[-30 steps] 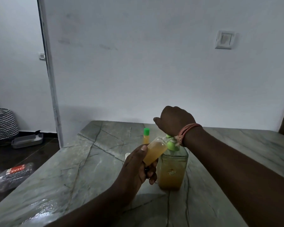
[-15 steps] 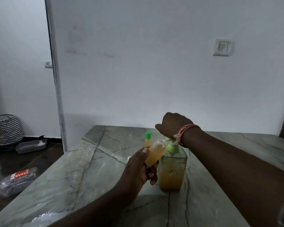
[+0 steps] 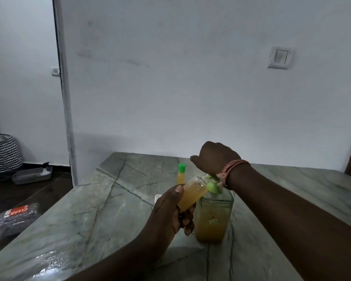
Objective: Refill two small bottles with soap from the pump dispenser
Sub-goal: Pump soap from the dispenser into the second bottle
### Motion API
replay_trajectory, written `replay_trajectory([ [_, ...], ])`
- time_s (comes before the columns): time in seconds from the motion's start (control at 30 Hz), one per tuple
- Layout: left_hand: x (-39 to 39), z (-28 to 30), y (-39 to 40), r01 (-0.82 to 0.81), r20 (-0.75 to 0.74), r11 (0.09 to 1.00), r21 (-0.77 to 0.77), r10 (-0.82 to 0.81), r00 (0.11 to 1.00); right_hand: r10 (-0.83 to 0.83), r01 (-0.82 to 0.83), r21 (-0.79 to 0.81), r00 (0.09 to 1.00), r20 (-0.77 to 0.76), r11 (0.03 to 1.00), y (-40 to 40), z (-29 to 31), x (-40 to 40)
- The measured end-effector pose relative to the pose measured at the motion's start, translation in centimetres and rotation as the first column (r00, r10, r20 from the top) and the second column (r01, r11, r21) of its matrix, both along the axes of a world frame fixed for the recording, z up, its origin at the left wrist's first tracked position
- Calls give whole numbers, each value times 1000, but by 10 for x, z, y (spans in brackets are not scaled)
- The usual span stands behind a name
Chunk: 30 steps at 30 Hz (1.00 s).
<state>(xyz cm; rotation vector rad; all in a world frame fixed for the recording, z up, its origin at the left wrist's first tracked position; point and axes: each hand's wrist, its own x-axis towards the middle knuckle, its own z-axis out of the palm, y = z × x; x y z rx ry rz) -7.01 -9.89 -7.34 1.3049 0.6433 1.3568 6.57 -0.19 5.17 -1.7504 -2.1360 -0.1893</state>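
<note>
The left hand [image 3: 170, 211] gripped the small bottle [image 3: 192, 194] tilted, its mouth at the pump dispenser [image 3: 214, 216] spout to catch soap, while the right hand [image 3: 217, 157] was on top of the pump, its fingers hidden, so I cannot tell their grasp.

The left hand [image 3: 170, 211] sits at lower centre, fingers curled, thumb up. The right hand [image 3: 215, 157] hangs bent downward at the wrist, centre frame.
</note>
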Motion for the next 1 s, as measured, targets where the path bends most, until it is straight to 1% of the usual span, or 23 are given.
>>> replay_trajectory([
  [0.1,0,-2,-1,22,14,1000,3,-22,1000,28,-27,-19,998,53,999,3,3,0],
  [0.23,0,-4,5,28,23,1000,4,-28,999,-9,10,67,1000,-20,998,3,-3,1],
  [0.43,0,-4,5,25,25,1000,6,-25,999,-3,5,33,998,-59,999,3,-6,4],
  [0.5,0,-3,4,14,23,1000,-1,-14,1000,11,-11,8,999,-34,1000,0,-3,2],
  [0.57,0,-2,2,9,12,1000,-7,-9,1000,33,-32,-11,999,41,999,-2,1,1],
  [0.63,0,-2,3,18,5,1000,0,-18,1000,40,-41,9,996,80,999,-2,5,1],
  [0.77,0,-3,6,35,28,999,8,-35,999,29,-28,26,999,-36,999,5,-4,3],
  [0.83,0,-3,7,34,47,999,7,-35,998,28,-28,-3,998,-50,1000,7,-7,4],
  [1.0,1,-3,7,5,25,1000,15,-5,1000,31,-32,-20,999,-43,999,4,-3,6],
])
